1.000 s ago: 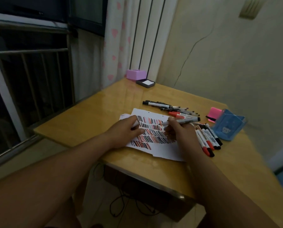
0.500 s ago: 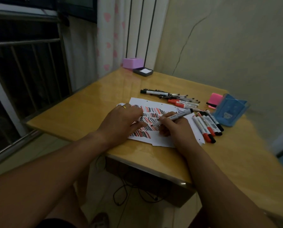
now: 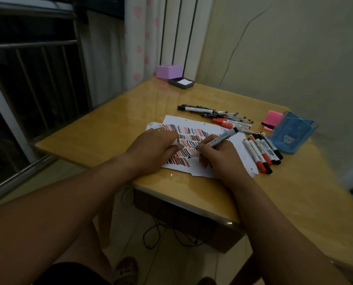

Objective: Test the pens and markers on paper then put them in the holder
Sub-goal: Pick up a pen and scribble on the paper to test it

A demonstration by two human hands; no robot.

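A white sheet of paper (image 3: 194, 125) covered with red and black strokes lies on the wooden table (image 3: 114, 128). My right hand (image 3: 216, 157) grips a black marker (image 3: 218, 139), its tip touching the paper near the lower rows of strokes. My left hand (image 3: 153, 149) rests on the paper and holds the marker's cap (image 3: 175, 142) between its fingers. Several red and black markers (image 3: 261, 150) lie in a row to the right of the sheet. More pens and markers (image 3: 218, 117) are piled behind it. The blue holder (image 3: 290, 133) stands at the right.
A pink sticky-note pad (image 3: 273, 120) sits behind the holder. A purple box (image 3: 168, 72) and a dark tray with a white card (image 3: 181, 82) stand at the table's far corner. Window bars are on the left, a wall on the right. Cables hang below the table.
The marker has tilted from nearly flat to tip-down, and its tip has come down onto the lower part of the sheet. My left hand stays on the paper.
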